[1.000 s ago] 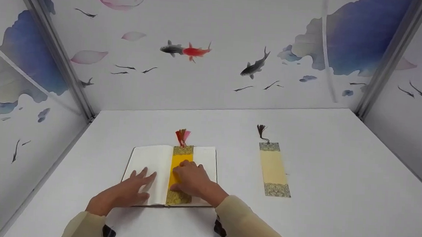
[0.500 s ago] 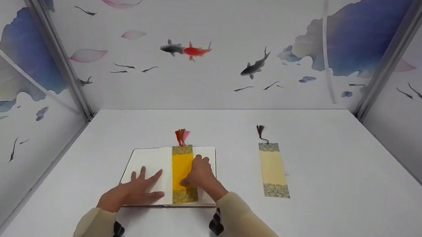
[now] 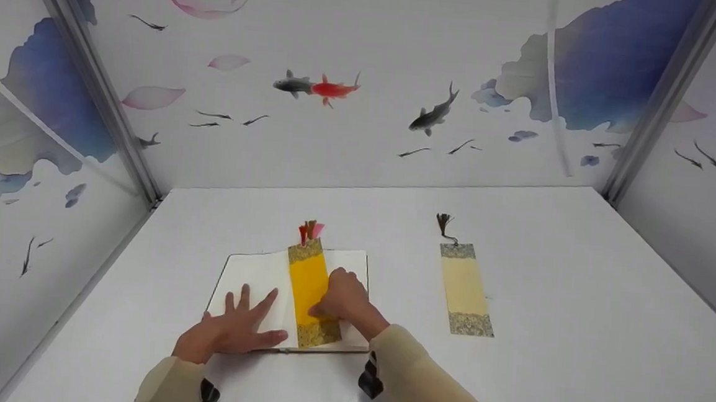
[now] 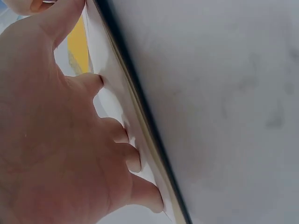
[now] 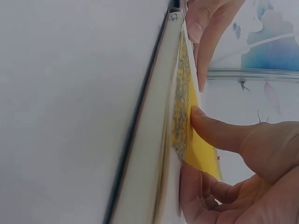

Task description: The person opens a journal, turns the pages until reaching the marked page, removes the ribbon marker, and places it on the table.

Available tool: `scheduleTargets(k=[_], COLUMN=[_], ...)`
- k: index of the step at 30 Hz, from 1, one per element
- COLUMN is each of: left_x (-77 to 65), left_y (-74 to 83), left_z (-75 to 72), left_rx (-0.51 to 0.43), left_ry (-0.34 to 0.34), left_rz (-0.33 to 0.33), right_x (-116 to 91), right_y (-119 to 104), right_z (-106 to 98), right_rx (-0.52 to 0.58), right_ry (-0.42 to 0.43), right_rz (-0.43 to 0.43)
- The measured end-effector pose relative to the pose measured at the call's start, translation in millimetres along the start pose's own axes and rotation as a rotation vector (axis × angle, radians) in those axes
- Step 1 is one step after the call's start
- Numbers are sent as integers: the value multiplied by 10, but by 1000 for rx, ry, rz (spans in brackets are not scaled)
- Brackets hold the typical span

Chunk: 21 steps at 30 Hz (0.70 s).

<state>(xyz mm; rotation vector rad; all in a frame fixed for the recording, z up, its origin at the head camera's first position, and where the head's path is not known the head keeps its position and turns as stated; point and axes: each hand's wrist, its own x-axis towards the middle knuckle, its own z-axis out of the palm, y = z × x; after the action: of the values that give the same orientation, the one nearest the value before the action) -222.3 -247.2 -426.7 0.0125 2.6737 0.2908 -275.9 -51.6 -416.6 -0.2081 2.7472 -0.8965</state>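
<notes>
An open notebook [image 3: 248, 269] with blank white pages lies on the white table. Across its middle slants a yellow bookmark [image 3: 308, 279] with patterned bands at both ends and a red and pink tassel [image 3: 310, 229] past the top edge. My right hand [image 3: 344, 296] pinches the bookmark's right edge, thumb on its face and curled fingers at the side, as the right wrist view shows. My left hand [image 3: 235, 327] lies spread on the left page, fingertips on the paper; its thumb reaches toward the bookmark's lower end. The left wrist view shows those fingers [image 4: 149, 193] along the notebook's edge.
A cream bookmark [image 3: 466, 285] with a dark tassel [image 3: 443, 223] lies on the table [image 3: 553, 269] to the right of the notebook. Printed panels [image 3: 368, 34] with fish and petals stand at the back and both sides.
My right hand has moved from the bookmark's face to its right edge and now pinches it. The bookmark has tilted, its lower end shifting right. My left hand has slid right across the page.
</notes>
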Motion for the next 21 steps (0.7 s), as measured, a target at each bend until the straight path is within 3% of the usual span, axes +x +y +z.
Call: scheduleTargets(k=[11, 17, 21], left_x=[4, 42, -7], left_y=[21, 3, 11], left_z=[27, 30, -4], left_rx=[-29, -18, -27], left_ry=[-4, -7, 3], left_rz=[-8, -21, -1], right_x=[84, 139, 181], right_y=[124, 159, 200], right_z=[-62, -265, -444], right_rx=[229, 318, 360], right_ry=[-6, -45, -67], right_rz=[-41, -34, -13])
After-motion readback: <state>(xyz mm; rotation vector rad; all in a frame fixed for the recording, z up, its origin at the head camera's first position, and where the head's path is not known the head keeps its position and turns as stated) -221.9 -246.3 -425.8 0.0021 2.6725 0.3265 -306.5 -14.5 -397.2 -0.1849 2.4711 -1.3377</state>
